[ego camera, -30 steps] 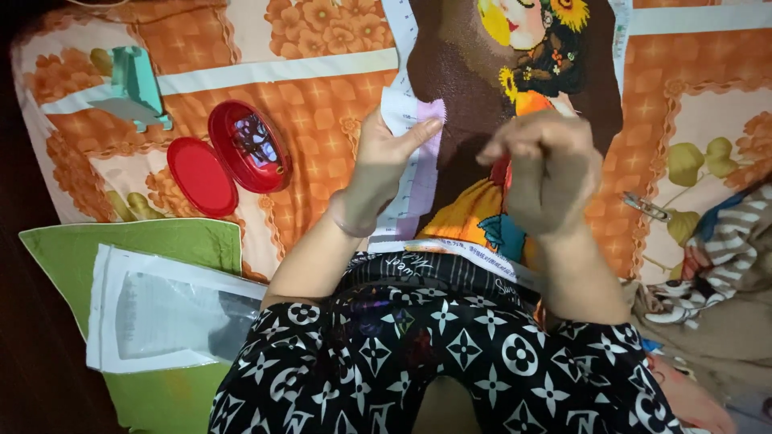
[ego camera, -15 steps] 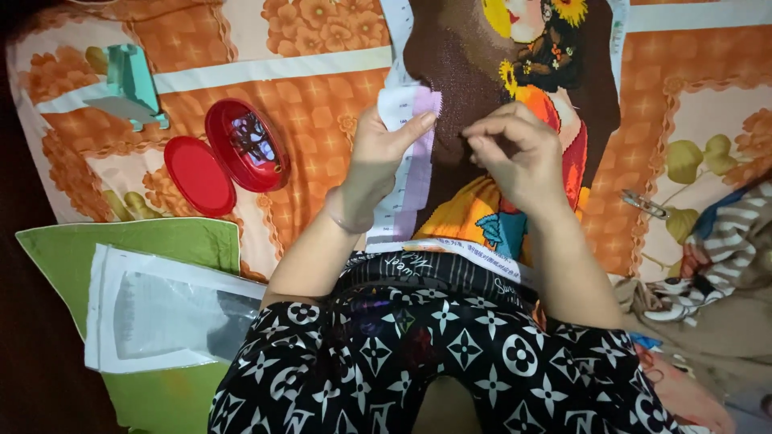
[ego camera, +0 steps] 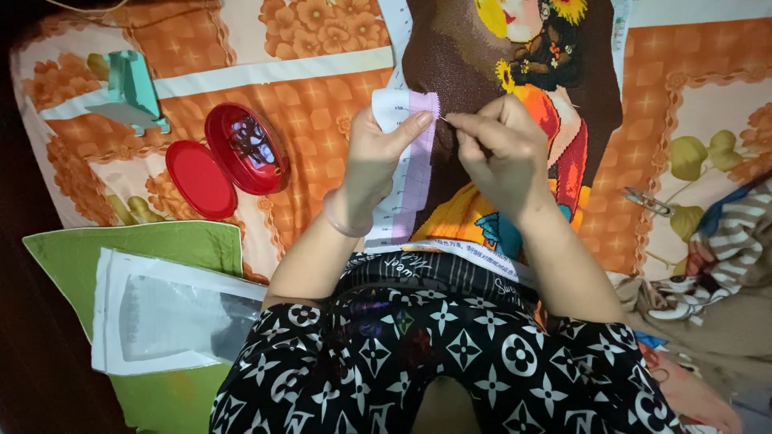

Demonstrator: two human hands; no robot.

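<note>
embroidery canvas (ego camera: 515, 88) edge folded in left hand (ego camera: 378, 157), right hand (ego camera: 498, 149) pinching needle (ego camera: 445, 120)

From my seat the needle (ego camera: 444, 119) between the right hand (ego camera: 503, 153) fingertips is a thin glint, too small for me to follow, and I cannot make out any thread on it. The embroidery cloth (ego camera: 482, 64) runs off the top edge of the frame, so the stitched figure's head is cut. Its lower edge disappears under the person's lap. The left hand (ego camera: 378, 157) covers part of the cloth's white border. In the red case (ego camera: 245, 149) at centre left, the small items are a dark jumble I cannot sort. At the right edge, the striped fabric (ego camera: 736, 241) is cropped. The plastic sleeve (ego camera: 161, 317) at lower left is blurred.
</note>
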